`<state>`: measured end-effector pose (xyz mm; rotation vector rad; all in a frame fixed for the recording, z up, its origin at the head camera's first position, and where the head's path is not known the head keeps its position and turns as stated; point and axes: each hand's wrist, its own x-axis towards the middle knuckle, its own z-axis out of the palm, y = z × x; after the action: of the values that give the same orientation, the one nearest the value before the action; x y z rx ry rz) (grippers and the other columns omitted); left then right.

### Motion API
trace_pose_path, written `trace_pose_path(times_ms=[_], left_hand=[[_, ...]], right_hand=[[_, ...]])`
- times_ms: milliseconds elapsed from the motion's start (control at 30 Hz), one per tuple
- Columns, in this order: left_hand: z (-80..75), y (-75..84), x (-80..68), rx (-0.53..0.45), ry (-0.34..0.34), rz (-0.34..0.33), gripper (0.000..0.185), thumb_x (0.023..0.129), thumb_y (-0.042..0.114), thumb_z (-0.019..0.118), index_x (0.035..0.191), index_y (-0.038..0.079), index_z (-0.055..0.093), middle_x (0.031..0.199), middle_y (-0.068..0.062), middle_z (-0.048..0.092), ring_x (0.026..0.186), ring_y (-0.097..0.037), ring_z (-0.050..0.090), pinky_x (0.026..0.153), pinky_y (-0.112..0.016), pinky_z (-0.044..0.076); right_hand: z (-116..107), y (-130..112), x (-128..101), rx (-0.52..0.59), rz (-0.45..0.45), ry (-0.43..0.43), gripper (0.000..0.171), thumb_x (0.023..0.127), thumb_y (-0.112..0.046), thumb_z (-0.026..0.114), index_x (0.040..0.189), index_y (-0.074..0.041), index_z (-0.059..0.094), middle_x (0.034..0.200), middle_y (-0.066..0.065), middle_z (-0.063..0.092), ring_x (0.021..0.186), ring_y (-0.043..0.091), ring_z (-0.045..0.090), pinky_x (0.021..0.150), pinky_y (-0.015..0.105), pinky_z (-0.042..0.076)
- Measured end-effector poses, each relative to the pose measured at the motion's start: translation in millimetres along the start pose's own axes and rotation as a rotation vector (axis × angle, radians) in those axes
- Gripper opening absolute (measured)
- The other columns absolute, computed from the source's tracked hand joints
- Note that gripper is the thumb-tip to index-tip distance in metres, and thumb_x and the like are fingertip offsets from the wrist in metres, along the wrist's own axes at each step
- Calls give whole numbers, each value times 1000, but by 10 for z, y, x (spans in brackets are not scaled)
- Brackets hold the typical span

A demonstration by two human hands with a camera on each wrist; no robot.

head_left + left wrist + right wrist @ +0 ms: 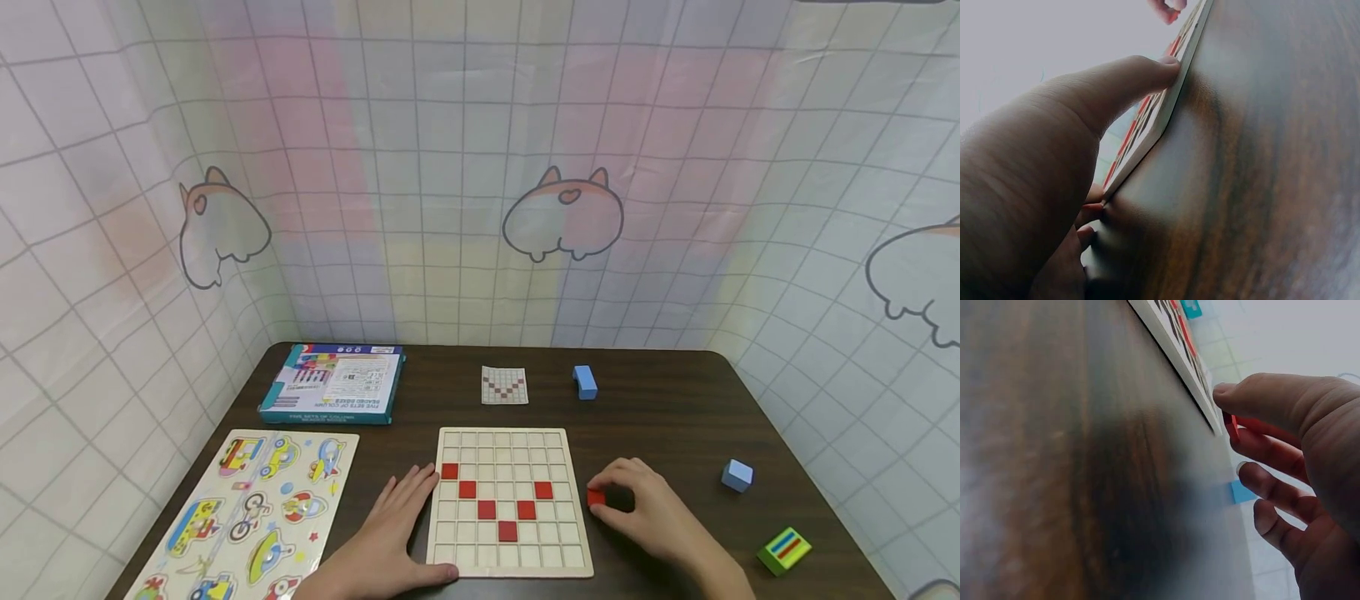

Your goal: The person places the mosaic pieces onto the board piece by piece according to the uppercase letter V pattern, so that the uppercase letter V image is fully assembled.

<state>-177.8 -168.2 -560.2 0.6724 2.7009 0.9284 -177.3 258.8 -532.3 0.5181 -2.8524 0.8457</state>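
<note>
A light wooden grid board [512, 431] lies on the dark table, with several red square tiles [507, 531] set in its cells in a V-like pattern. My left hand [390, 533] rests against the board's left side, fingers spread, its thumb touching the near left corner. Just off the board's right edge, my right hand [652, 512] pinches a red tile [596, 497] between thumb and index finger. In the right wrist view the held red tile [1231, 427] shows partly, and the other fingers are loosely bent. A small pattern card [505, 386] lies beyond the board.
On the left are a picture puzzle board [251, 508] and a teal-edged box [333, 383]. A blue bridge-shaped block [585, 382] lies at the back. To the right stand a blue cube [737, 475] and a green striped block [783, 551]. Curtain walls enclose the table.
</note>
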Motion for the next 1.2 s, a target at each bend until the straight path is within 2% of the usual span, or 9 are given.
trace_pose_path(times_ms=[233, 633, 900, 1200], left_hand=[[-1, -4, -6, 6, 13, 7, 135, 78, 88, 80, 178, 17, 26, 186, -3, 23, 175, -35, 14, 139, -70, 8], [-5, -27, -1, 10, -4, -5, 135, 78, 90, 79, 179, 18, 24, 187, -2, 21, 176, -35, 13, 139, -71, 8], [4, -21, 9, 6, -11, -17, 135, 78, 91, 78, 179, 19, 25, 187, -1, 21, 176, -34, 13, 139, -71, 7], [3, -14, 3, 6, -8, -10, 134, 78, 90, 79, 178, 19, 25, 187, -1, 21, 176, -33, 13, 140, -70, 7]], right_hand=[[46, -1, 158, 25, 16, -25, 21, 95, -28, 91, 113, -33, 82, 111, -27, 71, 109, 1, 61, 98, 38, 61], [131, -57, 391, 79, 18, -63, 23, 95, -33, 91, 116, -31, 82, 114, -23, 72, 113, 7, 64, 103, 41, 62], [235, -78, 551, 86, 10, -79, 21, 97, -29, 90, 116, -31, 82, 117, -19, 73, 118, 12, 65, 106, 48, 60], [265, -99, 629, 106, 42, -109, 20, 97, -25, 88, 116, -29, 83, 117, -12, 72, 113, 14, 60, 102, 45, 59]])
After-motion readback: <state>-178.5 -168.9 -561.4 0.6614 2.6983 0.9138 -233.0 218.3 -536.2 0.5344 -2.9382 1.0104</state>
